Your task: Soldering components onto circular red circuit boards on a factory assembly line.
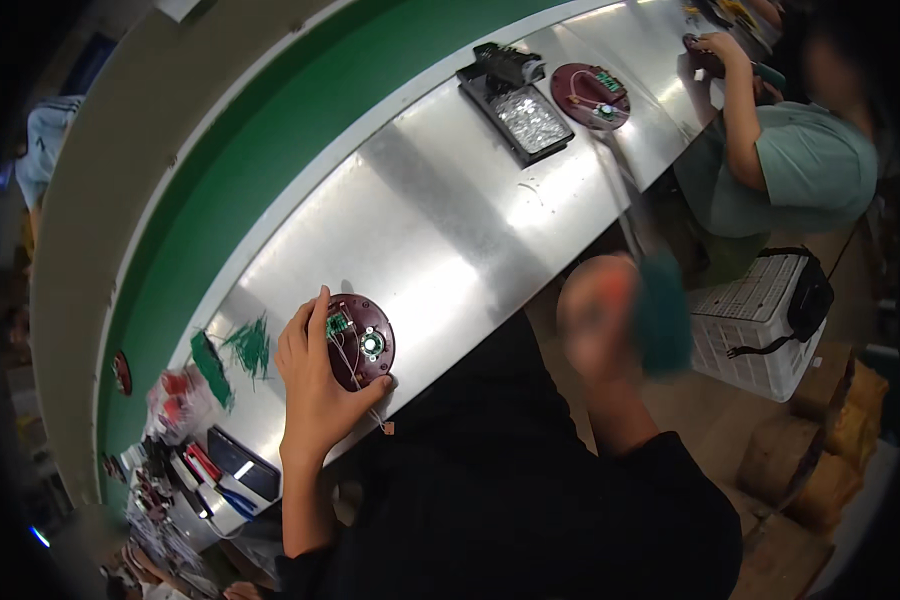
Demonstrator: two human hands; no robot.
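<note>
My left hand (pixel 315 385) grips a dark red round disc (pixel 348 340) by its edges at the near side of the metal bench, with the thumb on the near rim and the fingers along the left. On the disc's face sit a small green circuit board (pixel 339 323) and a round white-centred part (pixel 371 344). Thin pale wires cross it, and a small connector (pixel 388 428) hangs past the bench edge. Off the bench to the right, my right hand (pixel 598 315) is closed around a teal-and-orange hand-held tool (pixel 666 312). Motion blur hides the tool's exact kind.
A black stand with a foil-like tray (pixel 533 122) and another red disc (pixel 590 97) lie farther along the metal bench (pixel 400 240). Green strands (pixel 250 345), a plastic bag (pixel 178 400) and hand tools (pixel 202 462) sit left. A co-worker (pixel 805 150) works right, above a white crate (pixel 745 335).
</note>
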